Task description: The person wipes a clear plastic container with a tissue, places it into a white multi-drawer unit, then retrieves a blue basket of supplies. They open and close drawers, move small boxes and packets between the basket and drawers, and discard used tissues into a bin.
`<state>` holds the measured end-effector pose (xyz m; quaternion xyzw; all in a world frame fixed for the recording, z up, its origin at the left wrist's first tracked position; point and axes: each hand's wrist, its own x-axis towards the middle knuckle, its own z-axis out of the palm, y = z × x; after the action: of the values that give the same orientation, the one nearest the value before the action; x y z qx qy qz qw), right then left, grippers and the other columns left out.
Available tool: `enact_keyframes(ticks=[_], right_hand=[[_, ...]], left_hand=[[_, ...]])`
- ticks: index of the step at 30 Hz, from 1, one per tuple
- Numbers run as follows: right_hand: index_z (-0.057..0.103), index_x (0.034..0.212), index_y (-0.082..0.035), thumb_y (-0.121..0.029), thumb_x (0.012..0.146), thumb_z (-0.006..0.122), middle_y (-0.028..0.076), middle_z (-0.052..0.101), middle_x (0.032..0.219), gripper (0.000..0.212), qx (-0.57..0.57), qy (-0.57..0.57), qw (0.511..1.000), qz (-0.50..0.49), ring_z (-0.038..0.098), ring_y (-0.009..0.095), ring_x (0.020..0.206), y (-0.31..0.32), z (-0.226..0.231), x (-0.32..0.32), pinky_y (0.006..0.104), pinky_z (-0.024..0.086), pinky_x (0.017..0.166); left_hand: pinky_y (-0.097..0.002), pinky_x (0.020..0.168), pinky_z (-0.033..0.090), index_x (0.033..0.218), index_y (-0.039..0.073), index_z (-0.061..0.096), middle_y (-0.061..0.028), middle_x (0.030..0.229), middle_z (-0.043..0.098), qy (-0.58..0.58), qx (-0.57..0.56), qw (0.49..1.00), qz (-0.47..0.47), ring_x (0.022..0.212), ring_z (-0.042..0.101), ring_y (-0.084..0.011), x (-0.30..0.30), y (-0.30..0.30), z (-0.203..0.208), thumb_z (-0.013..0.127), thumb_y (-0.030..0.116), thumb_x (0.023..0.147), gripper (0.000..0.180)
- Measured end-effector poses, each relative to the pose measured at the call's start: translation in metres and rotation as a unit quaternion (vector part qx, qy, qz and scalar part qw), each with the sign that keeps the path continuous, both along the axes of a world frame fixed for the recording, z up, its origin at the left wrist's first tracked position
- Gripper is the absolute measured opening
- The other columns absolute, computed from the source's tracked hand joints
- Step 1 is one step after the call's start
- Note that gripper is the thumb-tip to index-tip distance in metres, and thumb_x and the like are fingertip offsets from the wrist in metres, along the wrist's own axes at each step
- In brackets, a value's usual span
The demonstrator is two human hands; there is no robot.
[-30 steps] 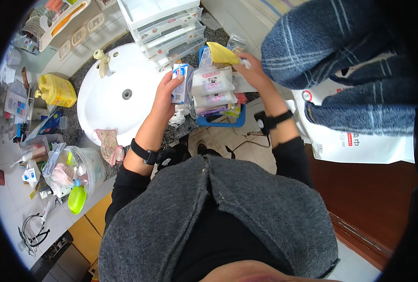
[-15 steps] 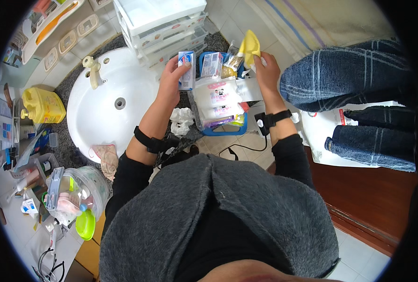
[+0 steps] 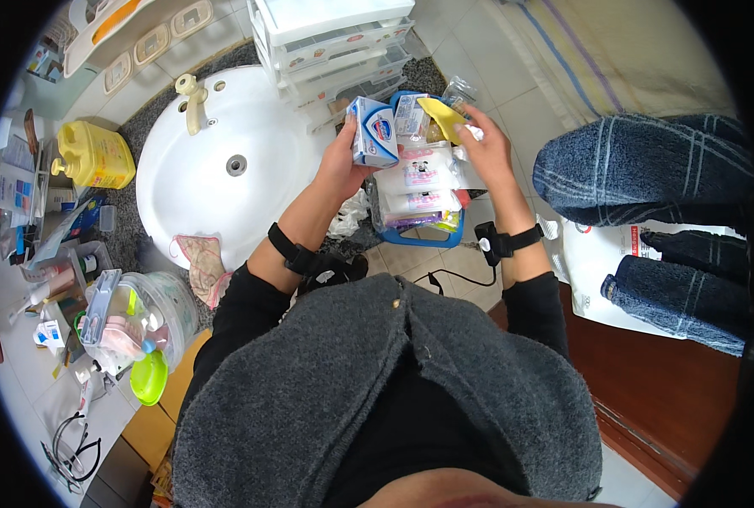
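My left hand [image 3: 340,168] grips a small white-and-blue carton [image 3: 374,131], like a soap box, its printed face tilted up. Between the fingers of my right hand [image 3: 489,151] is a yellow cloth [image 3: 442,117], with a bit of white material at the fingertips. Both hands are over a blue basket [image 3: 424,241]. It holds a similar carton [image 3: 412,118], soft white packs [image 3: 419,169] with pink print, and purple and green packets near the front. Clear plastic wrapping [image 3: 460,90] pokes up at its far end.
A white sink [image 3: 174,182] with a tap [image 3: 192,103] lies left, a clear drawer tower [image 3: 335,51] behind. Crumpled white plastic [image 3: 349,216] sits beside the basket. A yellow pump jug [image 3: 97,157] and clear tub [image 3: 169,317] stand farther left; dark blue towels [image 3: 640,161] hang right.
My left hand has turned the carton so its broad face shows. The yellow cloth, upright before, now slants down and left over the basket. The whole view has shifted somewhat.
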<state>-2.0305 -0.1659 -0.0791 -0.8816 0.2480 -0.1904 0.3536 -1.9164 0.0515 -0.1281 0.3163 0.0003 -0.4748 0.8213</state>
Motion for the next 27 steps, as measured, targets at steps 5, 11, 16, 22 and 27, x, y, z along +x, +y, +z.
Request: enact_keyframes(ticks=[5,11,16,22,27], right_hand=[[0.058,0.125,-0.003,-0.032,0.087,0.064,0.014,0.066,0.112,0.049,0.107,0.097,0.982,0.124,0.063,0.021,0.095,0.069,0.027,0.021,0.0319,0.048,0.084],[0.055,0.129,-0.001,-0.028,0.09,0.064,0.008,0.064,0.112,0.049,0.344,0.053,0.922,0.169,0.06,0.015,0.1,0.081,0.03,0.042,0.0275,0.047,0.085],[0.051,0.132,0.001,-0.02,0.087,0.067,0.011,0.064,0.109,0.053,0.439,-0.048,0.891,0.109,0.061,0.017,0.098,0.074,0.046,0.055,0.0287,0.048,0.083],[0.043,0.137,0.002,-0.018,0.088,0.067,0.013,0.065,0.108,0.058,0.459,-0.171,0.859,0.151,0.065,0.018,0.093,0.073,0.084,0.121,0.0285,0.052,0.073],[0.05,0.131,0.003,-0.023,0.089,0.067,0.012,0.066,0.107,0.052,0.402,-0.138,0.887,0.181,0.065,0.017,0.09,0.084,0.094,0.176,0.0281,0.051,0.072]], left_hand=[[-0.0472,0.095,0.045,0.132,0.009,0.047,-0.0125,0.123,0.06,-0.001,-0.04,0.998,0.046,0.112,0.058,-0.0312,-0.008,-0.008,-0.003,0.025,0.052,0.101,0.057],[-0.0402,0.084,0.047,0.126,0.015,0.053,-0.0048,0.117,0.063,0.0,-0.042,0.996,0.083,0.106,0.059,-0.0203,-0.006,-0.017,0.004,0.026,0.053,0.101,0.053],[-0.0385,0.081,0.051,0.129,0.011,0.049,-0.0087,0.117,0.062,-0.141,0.009,0.988,0.058,0.101,0.061,-0.0224,0.01,-0.01,0.032,0.028,0.054,0.1,0.056],[-0.0332,0.075,0.052,0.135,0.0,0.038,-0.0156,0.105,0.065,-0.201,0.001,0.975,0.091,0.089,0.064,-0.0207,0.026,0.007,0.044,0.048,0.046,0.096,0.061],[-0.0287,0.066,0.052,0.13,0.003,0.044,-0.0129,0.096,0.067,-0.157,0.034,0.985,0.057,0.078,0.064,-0.0166,0.014,0.01,0.026,0.05,0.034,0.098,0.045]])
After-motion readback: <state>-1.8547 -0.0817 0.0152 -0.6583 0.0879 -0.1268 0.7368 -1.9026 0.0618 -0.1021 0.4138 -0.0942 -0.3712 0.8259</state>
